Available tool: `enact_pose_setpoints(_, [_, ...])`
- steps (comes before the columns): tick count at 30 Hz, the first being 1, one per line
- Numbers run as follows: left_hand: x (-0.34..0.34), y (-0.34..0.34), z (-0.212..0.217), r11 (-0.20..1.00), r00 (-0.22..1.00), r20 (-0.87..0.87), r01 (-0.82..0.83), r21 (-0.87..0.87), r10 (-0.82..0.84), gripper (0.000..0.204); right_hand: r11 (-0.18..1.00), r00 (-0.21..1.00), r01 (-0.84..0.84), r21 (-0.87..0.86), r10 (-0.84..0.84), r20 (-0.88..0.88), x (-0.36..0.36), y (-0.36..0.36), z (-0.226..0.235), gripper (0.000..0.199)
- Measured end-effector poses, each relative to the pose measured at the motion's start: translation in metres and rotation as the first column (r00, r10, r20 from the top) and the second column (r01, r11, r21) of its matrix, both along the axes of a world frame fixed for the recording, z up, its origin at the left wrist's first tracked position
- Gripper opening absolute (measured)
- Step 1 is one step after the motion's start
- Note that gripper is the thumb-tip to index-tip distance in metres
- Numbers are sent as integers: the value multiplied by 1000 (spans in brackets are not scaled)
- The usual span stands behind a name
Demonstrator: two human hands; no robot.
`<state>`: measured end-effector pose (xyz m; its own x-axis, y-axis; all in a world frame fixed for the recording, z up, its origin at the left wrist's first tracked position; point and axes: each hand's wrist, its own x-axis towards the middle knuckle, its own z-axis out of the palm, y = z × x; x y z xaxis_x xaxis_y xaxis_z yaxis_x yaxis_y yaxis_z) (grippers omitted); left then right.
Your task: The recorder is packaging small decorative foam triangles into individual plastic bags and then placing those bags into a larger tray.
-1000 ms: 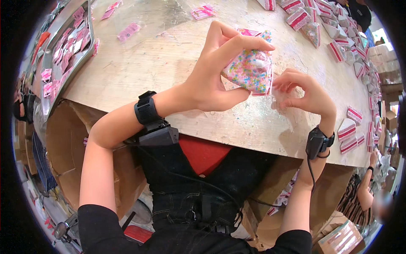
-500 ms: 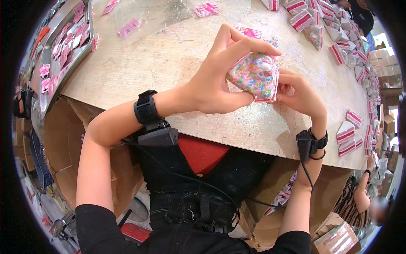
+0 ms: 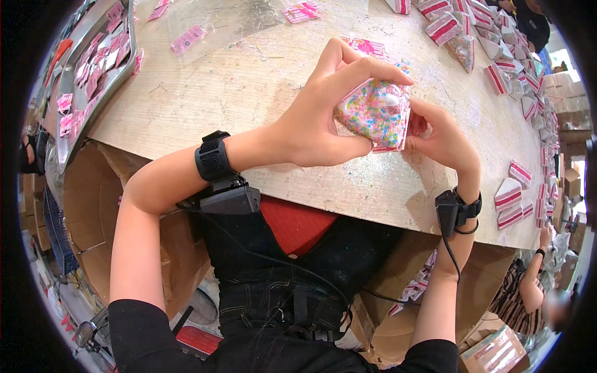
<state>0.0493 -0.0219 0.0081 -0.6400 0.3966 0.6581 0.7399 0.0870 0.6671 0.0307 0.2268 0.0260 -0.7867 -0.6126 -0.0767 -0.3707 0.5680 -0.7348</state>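
Note:
A cake-slice toy [image 3: 375, 115], wedge-shaped with pink, blue and yellow sprinkle-like bits on its face, is held up over the wooden table. My left hand [image 3: 308, 118] spans it, thumb along the lower edge and fingers across the top. At its right edge, the thumb and bent fingers of my right hand [image 3: 443, 133] press against the rim; some of those fingertips are hidden. Just beyond the toy lies a pink printed card [image 3: 365, 46], partly covered by my left fingers.
On the table [image 3: 217, 118], more cake-slice toys [image 3: 444, 30] are piled along the right side. A metal tray [image 3: 93, 81] of pink cards stands at far left. Cardboard boxes [image 3: 93, 199] flank my legs below the table edge. Another person's arm [image 3: 533, 286] shows at lower right.
The toy has turned very slightly in my grip. My right fingers have shifted a little along its right edge; my left hand is almost still.

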Motion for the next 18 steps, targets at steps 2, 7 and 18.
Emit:
enact_pose_setpoints(2, [0, 2, 0, 1000, 1000, 5, 6, 13, -6, 69, 1000, 1000, 18, -10, -18, -2, 0, 2, 1, 28])
enact_pose_setpoints(7, [0, 1, 0, 1000, 1000, 2, 7, 0, -7, 69, 999, 1000, 23, 32, -23, 2, -2, 5, -3, 29])
enact_pose_setpoints(18, [2, -19, 35, 1000, 998, -61, 10, 13, -10, 63, 911, 994, 39, -411, -78, -78, -5, -18, -18, 18])
